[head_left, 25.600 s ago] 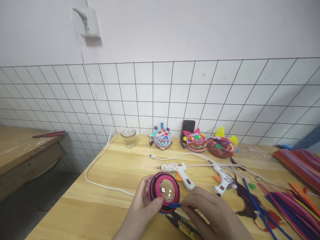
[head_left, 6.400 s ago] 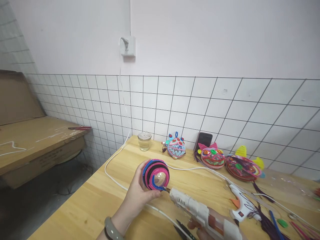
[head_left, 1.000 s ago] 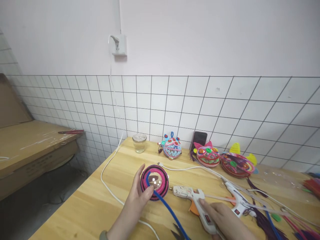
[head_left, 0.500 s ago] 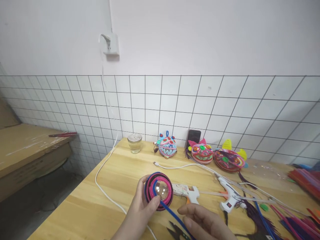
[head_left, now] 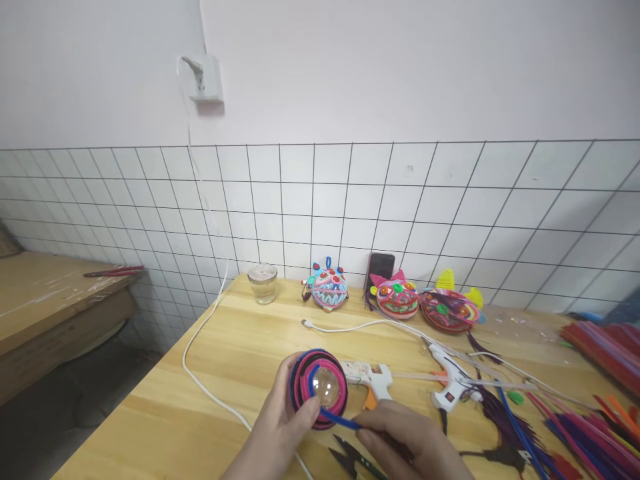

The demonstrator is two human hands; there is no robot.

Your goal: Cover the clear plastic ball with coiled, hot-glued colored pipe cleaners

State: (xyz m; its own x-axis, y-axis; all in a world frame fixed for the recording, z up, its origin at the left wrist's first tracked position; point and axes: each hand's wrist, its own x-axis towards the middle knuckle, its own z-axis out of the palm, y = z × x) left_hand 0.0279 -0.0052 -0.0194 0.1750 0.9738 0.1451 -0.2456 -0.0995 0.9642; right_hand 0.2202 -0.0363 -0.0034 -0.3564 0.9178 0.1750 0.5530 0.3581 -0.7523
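My left hand (head_left: 280,427) grips a clear round ball wrapped in pink, black and blue pipe cleaners (head_left: 319,387), held just above the wooden table (head_left: 235,353). A loose blue pipe cleaner (head_left: 337,420) runs from the ball's front down to my right hand (head_left: 410,443), whose fingers pinch it. A white glue gun (head_left: 370,378) lies on the table right behind the ball.
A second glue gun (head_left: 450,387) and white cables (head_left: 200,373) lie on the table. Small scissors (head_left: 350,457) sit by my right hand. Three finished pipe-cleaner faces (head_left: 397,299), a phone (head_left: 379,268) and a glass jar (head_left: 262,283) line the wall. Loose pipe cleaners (head_left: 600,427) pile at right.
My right hand has let go of the glue gun, which now lies on the table, and has closed on the blue pipe cleaner near the ball. The view has shifted right.
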